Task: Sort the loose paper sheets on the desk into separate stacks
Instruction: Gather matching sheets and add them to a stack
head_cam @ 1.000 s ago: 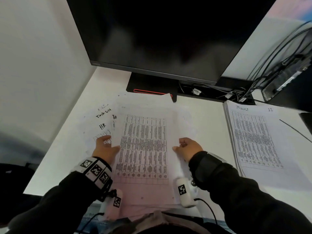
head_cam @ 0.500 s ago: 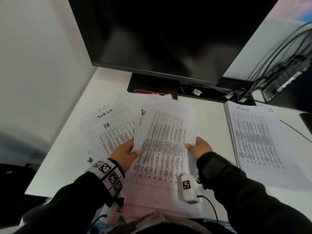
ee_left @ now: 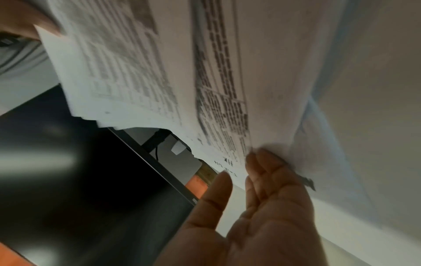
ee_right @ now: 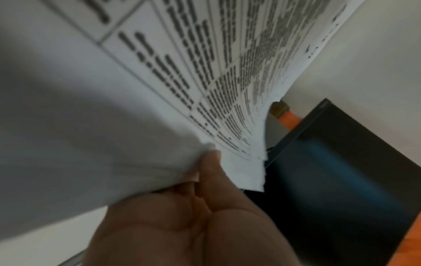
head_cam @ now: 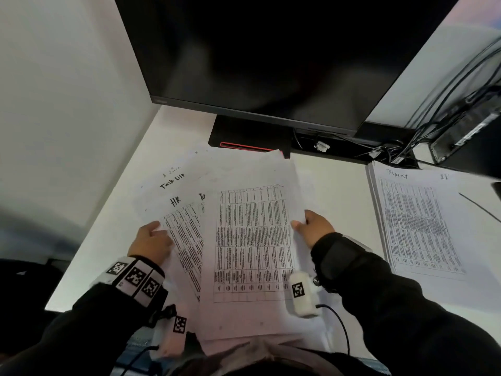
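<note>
Between the hands, a printed sheet (head_cam: pixel 253 240) is pinched at its edge by the right hand (head_cam: pixel 315 227), seemingly for sorting, while the fanned papers (head_cam: pixel 184 234) are steadied under the flat, straight-fingered left hand (head_cam: pixel 150 241).

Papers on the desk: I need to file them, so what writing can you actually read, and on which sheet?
"Task List": handwritten on the far-left sheet.
"HR": handwritten on the sheet below it.
Right stack: handwritten heading and number, not legible.
Printed tables and monitor badge: too small to read.
</note>
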{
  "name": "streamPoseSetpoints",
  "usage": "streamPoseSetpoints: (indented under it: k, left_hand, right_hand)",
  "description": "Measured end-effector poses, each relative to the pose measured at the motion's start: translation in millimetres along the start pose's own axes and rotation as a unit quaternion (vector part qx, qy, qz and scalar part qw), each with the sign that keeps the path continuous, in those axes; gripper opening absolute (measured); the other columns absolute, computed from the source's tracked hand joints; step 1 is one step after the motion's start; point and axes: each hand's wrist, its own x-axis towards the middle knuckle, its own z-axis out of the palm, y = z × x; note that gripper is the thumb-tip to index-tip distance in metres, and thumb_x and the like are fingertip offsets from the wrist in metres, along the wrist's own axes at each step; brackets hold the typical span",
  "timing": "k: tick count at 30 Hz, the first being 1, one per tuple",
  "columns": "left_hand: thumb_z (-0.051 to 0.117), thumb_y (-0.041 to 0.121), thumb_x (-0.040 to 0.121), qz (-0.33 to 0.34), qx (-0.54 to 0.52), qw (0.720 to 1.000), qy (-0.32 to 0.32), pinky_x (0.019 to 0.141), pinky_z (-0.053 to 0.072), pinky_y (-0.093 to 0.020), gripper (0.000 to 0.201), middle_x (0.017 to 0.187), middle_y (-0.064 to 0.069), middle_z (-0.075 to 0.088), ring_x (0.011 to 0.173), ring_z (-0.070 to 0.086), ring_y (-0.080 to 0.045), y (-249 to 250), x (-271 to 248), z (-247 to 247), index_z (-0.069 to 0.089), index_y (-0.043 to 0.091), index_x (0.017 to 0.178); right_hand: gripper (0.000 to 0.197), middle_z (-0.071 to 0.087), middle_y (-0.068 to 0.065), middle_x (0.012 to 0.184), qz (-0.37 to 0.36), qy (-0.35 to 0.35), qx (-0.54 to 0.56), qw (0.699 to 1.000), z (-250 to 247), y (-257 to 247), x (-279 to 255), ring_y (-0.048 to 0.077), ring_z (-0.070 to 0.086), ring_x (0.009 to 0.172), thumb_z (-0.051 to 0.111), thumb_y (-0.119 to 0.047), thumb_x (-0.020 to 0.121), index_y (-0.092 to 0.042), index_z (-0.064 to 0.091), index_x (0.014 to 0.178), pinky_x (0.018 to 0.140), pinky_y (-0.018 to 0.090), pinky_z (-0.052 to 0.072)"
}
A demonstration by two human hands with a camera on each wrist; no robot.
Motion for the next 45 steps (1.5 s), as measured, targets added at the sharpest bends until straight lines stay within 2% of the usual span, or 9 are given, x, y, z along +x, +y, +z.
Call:
streamPoseSetpoints:
  k: [4,9,14,19,26,31,34,38,45]
  left_hand:
    - [0.037,-0.02,0.084,0.039,-0.005,0.998,-0.041,0.052,0.051,-0.025,0.047,0.079,-0.009,0.063,0.064,0.059,-0.019,-8,-2,15,0.041,-0.006,0.128]
    - [0.052,-0.01,0.081,0.013,0.052,0.996,-0.071,0.073,0.05,-0.035,0.04,0.083,-0.005,0.063,0.076,0.059,-0.024,2,-11,28,0.052,0.005,0.117]
    - [0.062,0.004,0.079,0.05,0.087,0.995,-0.017,0.091,0.043,-0.033,0.046,0.111,-0.006,0.056,0.103,0.056,-0.026,13,-14,21,0.053,0.014,0.124]
    - [0.075,0.027,0.075,0.094,0.107,0.989,0.041,0.105,0.036,-0.041,0.071,0.138,-0.014,0.043,0.124,0.045,-0.031,30,-14,14,0.043,0.013,0.136]
    - [0.042,0.025,0.097,0.161,-0.091,0.981,-0.065,0.08,0.052,-0.037,0.034,0.101,-0.006,0.063,0.083,0.06,-0.024,55,-28,35,0.041,0.042,0.125]
    - [0.04,0.021,0.096,0.16,0.031,0.982,-0.092,0.087,0.051,-0.044,0.02,0.093,-0.009,0.063,0.084,0.061,-0.029,64,-23,48,0.054,0.026,0.11]
    - [0.036,0.019,0.099,0.101,0.079,0.983,-0.134,0.09,0.049,-0.043,0.029,0.095,-0.01,0.063,0.082,0.058,-0.025,58,-26,60,0.052,0.012,0.122]
    - [0.025,0.043,0.099,0.056,0.218,0.964,-0.142,0.112,0.025,-0.04,0.058,0.15,-0.016,0.029,0.136,0.032,-0.031,53,-35,71,0.021,0.01,0.146]
    - [0.041,0.024,0.098,0.098,0.215,0.961,-0.144,0.113,0.019,-0.034,0.064,0.156,-0.009,0.015,0.142,0.02,-0.026,60,-40,70,0.005,0.009,0.149]
  right_hand:
    - [0.06,0.031,0.009,0.151,0.005,-0.053,-0.048,0.997,11,-12,-3,0.026,0.033,0.137,0.047,-0.031,0.096,-0.01,0.022,0.147,0.11,0.032,0.028]
    - [0.059,0.039,0.011,0.146,-0.01,-0.076,-0.127,0.989,17,-13,-5,0.025,0.04,0.132,0.052,-0.031,0.094,-0.004,0.032,0.142,0.106,0.027,0.032]
    - [0.038,0.061,0.008,0.124,0.009,-0.005,0.072,0.997,6,-2,-9,0.019,0.056,0.098,0.055,-0.013,0.092,-0.012,0.052,0.129,0.087,0.023,0.041]
    - [0.041,0.056,0.011,0.131,0.042,0.036,0.082,0.995,-16,8,-6,0.028,0.054,0.117,0.055,-0.018,0.092,-0.007,0.049,0.131,0.088,0.025,0.037]
    - [0.045,0.057,0.006,0.131,0.016,0.016,0.149,0.989,-20,19,-9,0.028,0.054,0.12,0.06,-0.025,0.089,-0.011,0.048,0.131,0.107,0.041,0.038]
    - [0.039,0.056,0.003,0.122,0.014,0.007,0.11,0.994,-25,15,-15,0.021,0.053,0.108,0.049,-0.022,0.096,-0.008,0.042,0.132,0.087,0.024,0.036]
    - [0.042,0.053,0.009,0.134,0.051,0.006,0.056,0.997,-23,19,-12,0.026,0.051,0.119,0.047,-0.02,0.096,-0.008,0.039,0.136,0.092,0.027,0.038]
    - [0.039,0.052,0.012,0.134,0.065,-0.015,0.007,0.998,-17,22,-10,0.028,0.049,0.123,0.044,-0.011,0.097,-0.005,0.041,0.135,0.101,0.031,0.036]
    - [0.006,0.048,-0.003,0.079,0.003,0.035,0.025,0.999,-33,17,-16,0.016,0.048,0.081,0.042,-0.012,0.097,-0.01,0.045,0.092,0.072,0.021,0.036]
